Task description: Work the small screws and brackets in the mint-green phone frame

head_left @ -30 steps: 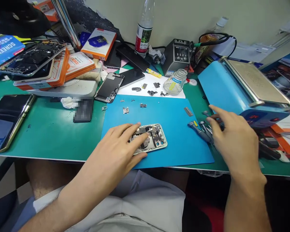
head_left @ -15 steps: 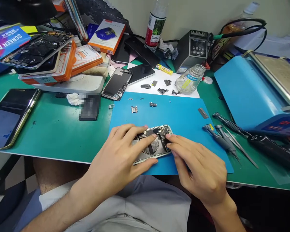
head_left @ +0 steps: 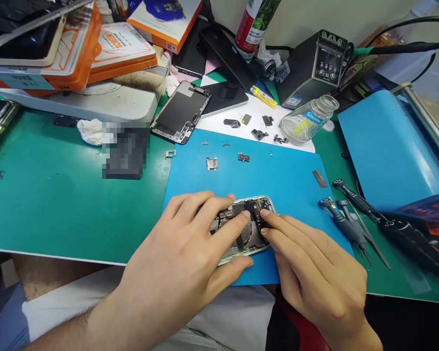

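An opened phone body (head_left: 249, 219) with its circuitry bare lies on a blue work mat (head_left: 285, 170) near the table's front edge. My left hand (head_left: 190, 258) lies over the phone's left half, fingers spread across it and thumb against its near edge, holding it down. My right hand (head_left: 314, 273) reaches in from the right, with its fingertips pressed on the parts at the phone's right end. Much of the phone is hidden under both hands. Small metal brackets (head_left: 212, 163) lie loose on the mat behind it.
Screwdrivers and tweezers (head_left: 351, 219) lie right of the mat beside a blue machine (head_left: 388, 146). A glass bottle (head_left: 307, 122), more small parts on white paper, a detached screen (head_left: 179, 114), a soldering station (head_left: 314, 68) and stacked orange boxes (head_left: 76, 53) crowd the back of the green table mat (head_left: 58, 195).
My right hand left the tools at the right and came onto the phone's right end. The view moved closer and lower. My left hand stayed on the phone.
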A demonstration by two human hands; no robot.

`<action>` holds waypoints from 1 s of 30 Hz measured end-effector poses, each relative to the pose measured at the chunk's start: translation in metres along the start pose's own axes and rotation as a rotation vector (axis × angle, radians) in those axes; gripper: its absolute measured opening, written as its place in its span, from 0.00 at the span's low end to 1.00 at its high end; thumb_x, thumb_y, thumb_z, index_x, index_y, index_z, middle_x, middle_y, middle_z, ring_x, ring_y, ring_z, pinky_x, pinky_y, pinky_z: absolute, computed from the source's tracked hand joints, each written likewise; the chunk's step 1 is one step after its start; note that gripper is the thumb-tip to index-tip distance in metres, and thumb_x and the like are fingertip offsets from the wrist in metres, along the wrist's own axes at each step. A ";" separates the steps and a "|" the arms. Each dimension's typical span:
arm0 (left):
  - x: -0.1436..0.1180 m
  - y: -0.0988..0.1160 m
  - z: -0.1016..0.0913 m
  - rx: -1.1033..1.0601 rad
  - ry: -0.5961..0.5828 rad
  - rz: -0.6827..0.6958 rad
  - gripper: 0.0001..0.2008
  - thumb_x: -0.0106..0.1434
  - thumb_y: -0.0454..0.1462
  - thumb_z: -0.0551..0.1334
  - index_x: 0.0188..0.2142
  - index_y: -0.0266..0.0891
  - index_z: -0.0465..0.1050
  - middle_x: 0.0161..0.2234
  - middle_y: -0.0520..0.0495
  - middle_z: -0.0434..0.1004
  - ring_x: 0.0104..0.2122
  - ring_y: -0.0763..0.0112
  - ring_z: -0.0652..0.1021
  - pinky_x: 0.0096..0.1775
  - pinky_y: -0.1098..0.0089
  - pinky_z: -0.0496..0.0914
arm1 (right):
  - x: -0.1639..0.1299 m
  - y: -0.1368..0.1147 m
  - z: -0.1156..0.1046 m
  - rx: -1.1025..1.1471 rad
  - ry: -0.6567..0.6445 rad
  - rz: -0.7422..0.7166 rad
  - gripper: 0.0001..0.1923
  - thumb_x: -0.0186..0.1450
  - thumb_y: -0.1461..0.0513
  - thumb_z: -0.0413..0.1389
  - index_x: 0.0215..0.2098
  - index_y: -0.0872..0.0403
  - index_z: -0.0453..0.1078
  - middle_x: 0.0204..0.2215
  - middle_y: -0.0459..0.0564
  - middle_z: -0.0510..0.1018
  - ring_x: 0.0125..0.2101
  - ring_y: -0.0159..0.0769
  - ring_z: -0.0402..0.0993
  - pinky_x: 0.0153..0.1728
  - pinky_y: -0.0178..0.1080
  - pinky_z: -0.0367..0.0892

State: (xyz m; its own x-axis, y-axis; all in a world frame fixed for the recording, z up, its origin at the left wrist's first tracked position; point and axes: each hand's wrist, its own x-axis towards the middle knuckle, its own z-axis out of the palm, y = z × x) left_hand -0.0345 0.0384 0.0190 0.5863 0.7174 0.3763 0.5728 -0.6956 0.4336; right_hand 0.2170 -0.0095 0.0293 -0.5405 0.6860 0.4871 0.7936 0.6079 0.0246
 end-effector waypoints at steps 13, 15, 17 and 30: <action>0.000 0.001 0.002 0.023 0.006 -0.016 0.18 0.84 0.45 0.59 0.64 0.43 0.79 0.63 0.44 0.84 0.61 0.51 0.77 0.57 0.51 0.69 | -0.003 -0.001 -0.001 0.333 0.141 0.375 0.22 0.69 0.81 0.62 0.54 0.56 0.83 0.52 0.51 0.90 0.52 0.44 0.90 0.53 0.45 0.85; 0.000 0.001 0.003 0.027 0.008 -0.022 0.18 0.84 0.46 0.60 0.64 0.43 0.80 0.62 0.44 0.84 0.60 0.51 0.78 0.56 0.51 0.69 | -0.004 -0.002 0.001 0.333 0.155 0.353 0.23 0.67 0.82 0.62 0.54 0.58 0.83 0.53 0.52 0.89 0.52 0.45 0.90 0.51 0.47 0.85; 0.001 0.001 0.003 0.029 0.011 -0.027 0.18 0.83 0.46 0.61 0.64 0.44 0.80 0.62 0.45 0.84 0.59 0.52 0.77 0.55 0.51 0.69 | -0.004 -0.002 0.002 0.320 0.148 0.316 0.24 0.67 0.83 0.61 0.55 0.59 0.82 0.55 0.54 0.88 0.54 0.47 0.89 0.51 0.49 0.86; 0.004 0.001 0.003 0.028 0.000 -0.028 0.18 0.85 0.47 0.57 0.62 0.46 0.81 0.60 0.49 0.85 0.58 0.55 0.76 0.55 0.53 0.69 | 0.000 0.000 0.003 0.041 0.008 0.025 0.18 0.67 0.82 0.61 0.52 0.69 0.82 0.57 0.68 0.86 0.60 0.49 0.85 0.58 0.47 0.82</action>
State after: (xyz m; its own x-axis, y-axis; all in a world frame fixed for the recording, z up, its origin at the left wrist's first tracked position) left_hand -0.0300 0.0404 0.0178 0.5701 0.7366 0.3639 0.6048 -0.6761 0.4209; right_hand 0.2164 -0.0079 0.0269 -0.5183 0.6980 0.4941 0.7947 0.6066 -0.0233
